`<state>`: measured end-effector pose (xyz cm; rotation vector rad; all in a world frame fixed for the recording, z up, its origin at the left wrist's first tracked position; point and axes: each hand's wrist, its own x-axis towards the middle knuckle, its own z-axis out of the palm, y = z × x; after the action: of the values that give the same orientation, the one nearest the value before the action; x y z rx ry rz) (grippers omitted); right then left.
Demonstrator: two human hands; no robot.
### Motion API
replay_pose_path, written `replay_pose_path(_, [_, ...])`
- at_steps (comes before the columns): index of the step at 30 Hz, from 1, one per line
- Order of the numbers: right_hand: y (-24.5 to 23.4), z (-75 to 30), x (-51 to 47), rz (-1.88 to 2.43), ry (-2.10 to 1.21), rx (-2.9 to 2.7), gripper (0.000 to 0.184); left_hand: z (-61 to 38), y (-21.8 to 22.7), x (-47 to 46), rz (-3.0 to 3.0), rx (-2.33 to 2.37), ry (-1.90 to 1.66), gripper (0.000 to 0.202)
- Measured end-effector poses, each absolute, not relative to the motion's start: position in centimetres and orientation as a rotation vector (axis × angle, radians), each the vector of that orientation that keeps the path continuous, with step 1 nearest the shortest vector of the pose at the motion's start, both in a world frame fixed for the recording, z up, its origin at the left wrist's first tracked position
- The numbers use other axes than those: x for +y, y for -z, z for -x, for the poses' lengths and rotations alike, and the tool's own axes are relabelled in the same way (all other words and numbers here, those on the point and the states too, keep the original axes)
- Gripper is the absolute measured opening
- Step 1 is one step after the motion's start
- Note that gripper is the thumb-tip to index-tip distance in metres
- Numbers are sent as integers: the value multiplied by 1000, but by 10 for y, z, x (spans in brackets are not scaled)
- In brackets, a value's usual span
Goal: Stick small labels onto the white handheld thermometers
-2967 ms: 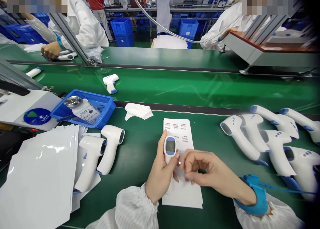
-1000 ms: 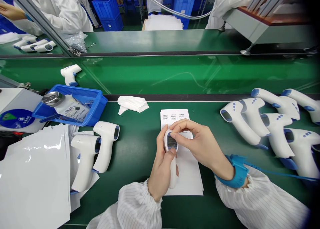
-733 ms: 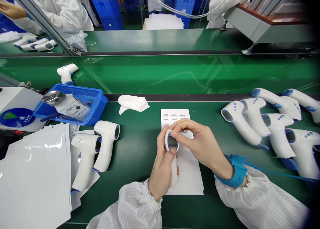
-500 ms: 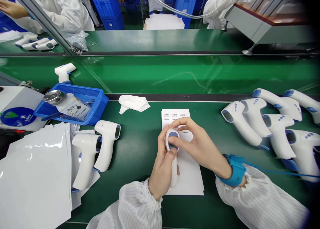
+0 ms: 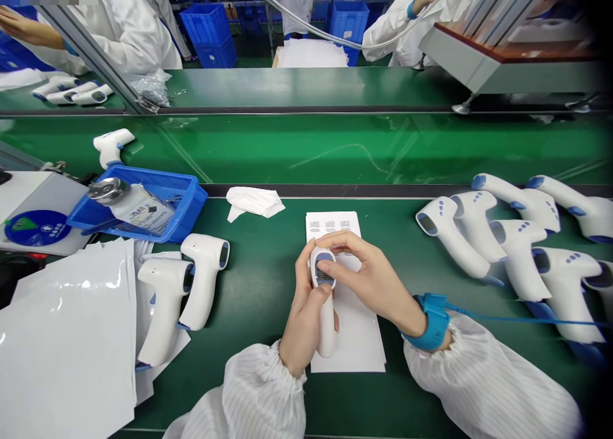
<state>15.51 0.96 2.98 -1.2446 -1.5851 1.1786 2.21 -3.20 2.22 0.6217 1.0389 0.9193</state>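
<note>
My left hand (image 5: pixel 302 317) is wrapped round the grip of a white infrared thermometer (image 5: pixel 326 324), held upright over a white label sheet (image 5: pixel 354 324) on the green bench. My right hand (image 5: pixel 371 278) presses its fingertips on the thermometer's blue-framed screen (image 5: pixel 324 266); a blue wrist strap (image 5: pixel 431 321) sits on that wrist. Whether anything lies under the fingertips is hidden.
Several white thermometers (image 5: pixel 507 241) lie at the right, two more (image 5: pixel 184 292) at the left beside white bags (image 5: pixel 67 343). A blue tray (image 5: pixel 191 199) holds a bottle (image 5: pixel 136 202). A white cloth (image 5: pixel 253 201) lies by the conveyor (image 5: pixel 364 148), which carries one thermometer (image 5: pixel 111 146). Other workers stand opposite.
My right hand rose from the sheet to the thermometer's screen and slid its fingertips down over it. The thermometer on the conveyor drifted left.
</note>
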Motion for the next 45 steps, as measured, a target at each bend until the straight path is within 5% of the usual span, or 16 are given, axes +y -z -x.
replay_pose_path(9, [-37, -161, 6, 1178, -1256, -1687, 36, -24, -26, -29, -635, 1082, -1015, 48])
replay_pose_path(14, [-34, -162, 5, 1202, -1282, -1574, 26, -21, -21, -31, -622, 1029, -1011, 56])
replay_pose_path(17, [-37, -162, -7, 1246, -1151, -1334, 4, -21, -22, -33, -608, 1031, -995, 63])
replay_pose_path(22, [-54, -164, -31, 998, -1314, -1186, 32, -26, -28, -39, -711, 1165, -992, 58])
replay_pose_path(38, [-65, -159, -41, 968, -1445, -1240, 32, -25, -23, -45, -905, 1255, -1117, 40])
replay_pose_path(45, [-58, -152, -43, 1051, -1017, -1469, 11, -24, -27, -44, -811, 1210, -1095, 43])
